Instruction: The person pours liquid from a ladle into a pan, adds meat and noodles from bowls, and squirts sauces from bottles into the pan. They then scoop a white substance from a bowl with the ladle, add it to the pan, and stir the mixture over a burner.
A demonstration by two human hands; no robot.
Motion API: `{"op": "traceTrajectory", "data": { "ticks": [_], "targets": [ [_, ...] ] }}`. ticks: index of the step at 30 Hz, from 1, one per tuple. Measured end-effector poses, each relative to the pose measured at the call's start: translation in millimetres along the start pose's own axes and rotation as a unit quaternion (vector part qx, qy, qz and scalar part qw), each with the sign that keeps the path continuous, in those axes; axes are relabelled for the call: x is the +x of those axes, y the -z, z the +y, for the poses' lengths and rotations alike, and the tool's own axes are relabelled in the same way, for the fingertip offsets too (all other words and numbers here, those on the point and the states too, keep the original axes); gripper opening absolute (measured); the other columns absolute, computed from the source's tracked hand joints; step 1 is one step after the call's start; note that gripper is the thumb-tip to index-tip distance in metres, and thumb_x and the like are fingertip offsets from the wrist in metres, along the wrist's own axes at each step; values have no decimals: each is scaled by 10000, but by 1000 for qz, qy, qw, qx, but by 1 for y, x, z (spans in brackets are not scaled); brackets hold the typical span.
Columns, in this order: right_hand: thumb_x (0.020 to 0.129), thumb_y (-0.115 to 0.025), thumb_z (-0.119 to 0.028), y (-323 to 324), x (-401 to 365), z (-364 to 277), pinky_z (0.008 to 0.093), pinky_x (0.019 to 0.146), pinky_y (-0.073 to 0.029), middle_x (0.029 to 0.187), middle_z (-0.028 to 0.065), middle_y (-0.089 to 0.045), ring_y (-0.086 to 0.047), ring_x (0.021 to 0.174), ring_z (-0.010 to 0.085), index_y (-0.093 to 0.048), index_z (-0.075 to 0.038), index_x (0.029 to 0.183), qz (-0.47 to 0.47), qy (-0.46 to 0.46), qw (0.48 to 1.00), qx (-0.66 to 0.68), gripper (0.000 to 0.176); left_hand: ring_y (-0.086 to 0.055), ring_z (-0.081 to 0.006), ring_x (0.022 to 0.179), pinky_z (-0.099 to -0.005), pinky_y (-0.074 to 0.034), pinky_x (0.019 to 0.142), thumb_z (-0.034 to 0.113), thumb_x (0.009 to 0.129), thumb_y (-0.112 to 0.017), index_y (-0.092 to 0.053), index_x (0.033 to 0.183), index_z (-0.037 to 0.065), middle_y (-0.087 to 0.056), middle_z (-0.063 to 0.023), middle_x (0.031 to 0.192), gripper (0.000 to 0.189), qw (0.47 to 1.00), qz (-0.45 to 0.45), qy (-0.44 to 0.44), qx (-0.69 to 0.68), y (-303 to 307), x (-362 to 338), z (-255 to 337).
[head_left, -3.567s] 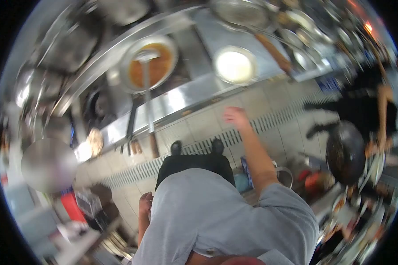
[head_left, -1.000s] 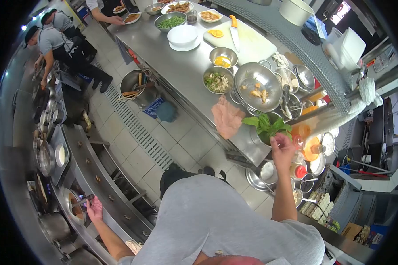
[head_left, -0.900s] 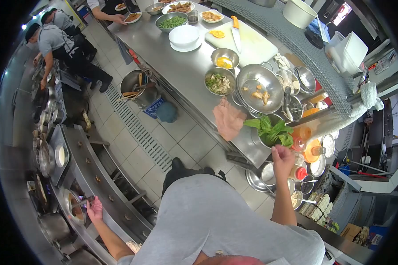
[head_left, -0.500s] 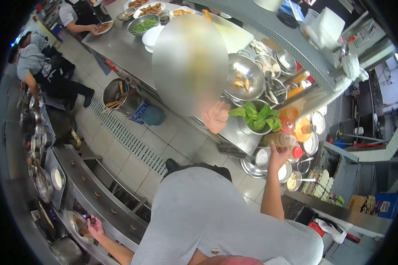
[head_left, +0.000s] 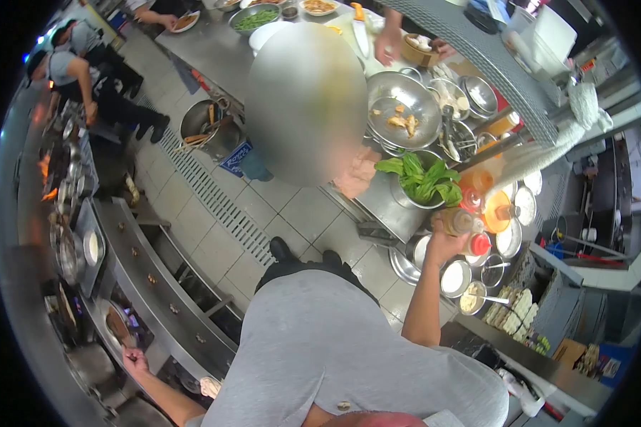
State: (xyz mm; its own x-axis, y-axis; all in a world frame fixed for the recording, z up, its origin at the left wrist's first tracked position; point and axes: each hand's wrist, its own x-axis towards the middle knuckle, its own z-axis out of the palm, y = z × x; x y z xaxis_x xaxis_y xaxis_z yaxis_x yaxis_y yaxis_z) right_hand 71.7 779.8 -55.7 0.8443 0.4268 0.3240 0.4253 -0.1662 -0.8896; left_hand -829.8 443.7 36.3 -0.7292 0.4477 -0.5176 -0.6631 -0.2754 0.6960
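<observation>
My left hand [head_left: 136,361] is closed around the dark handle of a pan [head_left: 117,326] at the stove on the left. Brown sauce or food shows in that pan. Over on the right, my right hand [head_left: 445,245] grips a clear squeeze bottle [head_left: 454,221] with yellowish contents, at the counter's corner. Beside it stands a red-capped bottle [head_left: 479,244]. Just beyond is a metal bowl of leafy greens [head_left: 424,179]. A metal pan [head_left: 421,107] with browned pieces sits farther back.
Another person's hand [head_left: 388,44] is over the cutting board, near a knife [head_left: 360,32] and a small round basket [head_left: 419,50]. Co-workers [head_left: 85,71] stand along the stove. A pot of utensils [head_left: 208,129] stands by the floor drain [head_left: 210,199]. A blurred oval hides the middle counter.
My left hand and its pan have shifted; the pan now lies farther from me. Another person's hands have appeared over the cutting board. My right hand stays on the squeeze bottle.
</observation>
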Motion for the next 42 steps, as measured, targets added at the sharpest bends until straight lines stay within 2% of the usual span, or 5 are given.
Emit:
{"op": "traceTrajectory", "data": {
  "ticks": [6,11,23,33,42],
  "targets": [
    [682,-916,-222,43,26,-43,408,940,-515,1247,159,-647,-643,1085,277,-620,22,1228,-105,126,980,-113,667,-444,-96,600,-256,-362,527,73,1018,-487,-607,1106,57,-477,0,703,149,978,126,-161,38,-42,-71,-29],
    [755,-850,-56,15,-14,-158,434,895,-588,1304,176,-579,-614,1090,277,-468,35,1372,-304,67,943,117,732,-396,-49,484,-244,-269,461,150,1000,-540,-473,770,167,-438,87,587,240,972,-141,-2,-190,1,-86,-27],
    [713,-810,-108,-174,-344,-351,331,910,-479,1078,75,-636,-604,979,179,-550,5,1217,-849,210,460,150,579,-416,-43,465,-222,-327,401,159,964,-603,-528,1006,71,-456,69,665,123,988,-57,-115,-83,14,-148,-43],
    [580,-823,-340,-202,-696,-513,439,804,-533,939,263,-698,-683,891,410,-635,68,1015,-822,539,179,40,626,-393,-102,403,-252,-313,394,136,883,-685,-496,1020,66,-441,22,629,245,991,24,-92,-92,29,-177,-38],
    [535,-828,-357,-181,-852,-556,418,838,-539,988,277,-700,-694,940,380,-685,81,963,-776,616,118,-61,629,-408,-106,416,-252,-294,402,152,860,-697,-494,983,52,-423,14,618,257,994,30,-87,-54,23,-177,-29]
  ]
}}
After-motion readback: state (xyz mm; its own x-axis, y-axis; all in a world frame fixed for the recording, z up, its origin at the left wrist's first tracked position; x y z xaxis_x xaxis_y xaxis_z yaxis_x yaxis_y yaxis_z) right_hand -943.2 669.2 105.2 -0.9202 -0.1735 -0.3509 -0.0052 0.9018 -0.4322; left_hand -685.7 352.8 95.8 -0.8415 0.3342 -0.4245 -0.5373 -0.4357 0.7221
